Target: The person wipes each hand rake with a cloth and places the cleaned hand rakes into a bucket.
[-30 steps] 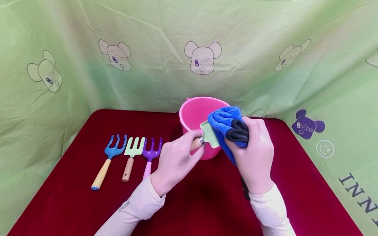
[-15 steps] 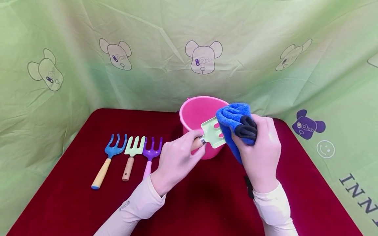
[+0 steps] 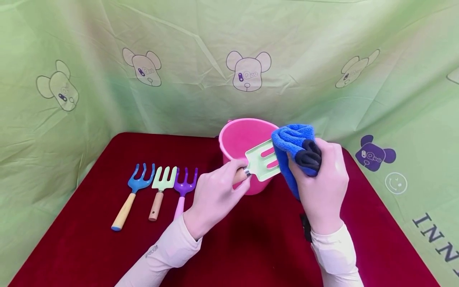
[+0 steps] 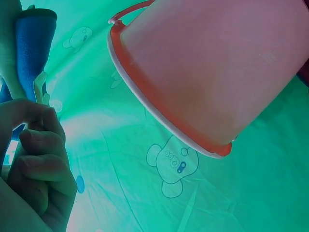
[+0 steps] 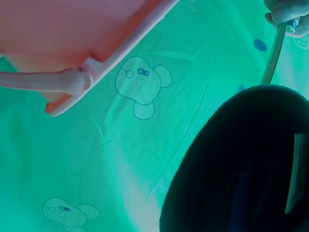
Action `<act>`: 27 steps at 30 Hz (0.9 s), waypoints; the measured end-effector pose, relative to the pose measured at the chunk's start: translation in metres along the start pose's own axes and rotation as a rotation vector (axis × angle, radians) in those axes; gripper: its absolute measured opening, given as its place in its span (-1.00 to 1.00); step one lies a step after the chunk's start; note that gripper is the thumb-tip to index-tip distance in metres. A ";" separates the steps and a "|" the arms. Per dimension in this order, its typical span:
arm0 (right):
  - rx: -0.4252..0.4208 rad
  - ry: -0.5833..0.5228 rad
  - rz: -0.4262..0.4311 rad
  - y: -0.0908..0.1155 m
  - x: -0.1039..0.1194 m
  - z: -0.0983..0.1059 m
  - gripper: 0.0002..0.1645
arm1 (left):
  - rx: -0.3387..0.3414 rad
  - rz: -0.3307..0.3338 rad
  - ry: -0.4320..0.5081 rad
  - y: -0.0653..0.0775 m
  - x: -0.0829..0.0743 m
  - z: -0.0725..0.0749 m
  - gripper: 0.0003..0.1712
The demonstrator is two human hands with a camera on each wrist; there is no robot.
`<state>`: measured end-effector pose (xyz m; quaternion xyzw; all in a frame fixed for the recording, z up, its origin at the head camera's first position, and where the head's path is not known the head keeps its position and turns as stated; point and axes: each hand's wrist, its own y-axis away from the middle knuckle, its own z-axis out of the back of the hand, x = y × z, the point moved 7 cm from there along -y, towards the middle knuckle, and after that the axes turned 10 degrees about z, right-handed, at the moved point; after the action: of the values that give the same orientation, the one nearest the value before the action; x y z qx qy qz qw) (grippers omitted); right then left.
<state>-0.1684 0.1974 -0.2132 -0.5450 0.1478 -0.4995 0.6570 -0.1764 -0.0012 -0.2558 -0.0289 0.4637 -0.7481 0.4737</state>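
Note:
My left hand grips the wooden handle of a pale green hand fork, its flat head pointing right in front of the pink bucket. In my right hand is a blue towel with black edging, folded over the ends of the tines and hiding them. The left wrist view shows the curled fingers of the left hand around the handle. Up close in the right wrist view, the towel looks dark, and the fork's thin edge runs into it.
Behind the hands stands the pink bucket. To the left on the red table lie a blue fork, a second pale green fork and a purple fork. A green printed curtain surrounds the table.
My right hand and the towel have slid right along the fork, uncovering its slots and more of its tines. The left hand holds the handle in nearly the same place.

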 end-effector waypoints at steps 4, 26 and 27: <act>-0.009 0.005 -0.012 0.000 -0.004 0.002 -0.43 | 0.000 0.000 -0.006 0.000 0.000 -0.001 -0.73; -0.097 -0.019 -0.029 -0.003 0.000 0.019 -0.38 | 0.030 0.022 0.002 -0.002 0.004 -0.005 -0.74; -0.096 -0.019 -0.018 -0.002 0.002 0.019 -0.40 | 0.031 0.023 0.003 -0.002 0.004 -0.005 -0.74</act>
<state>-0.1543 0.2064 -0.2039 -0.5819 0.1606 -0.4924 0.6270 -0.1825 -0.0009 -0.2589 -0.0152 0.4530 -0.7498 0.4820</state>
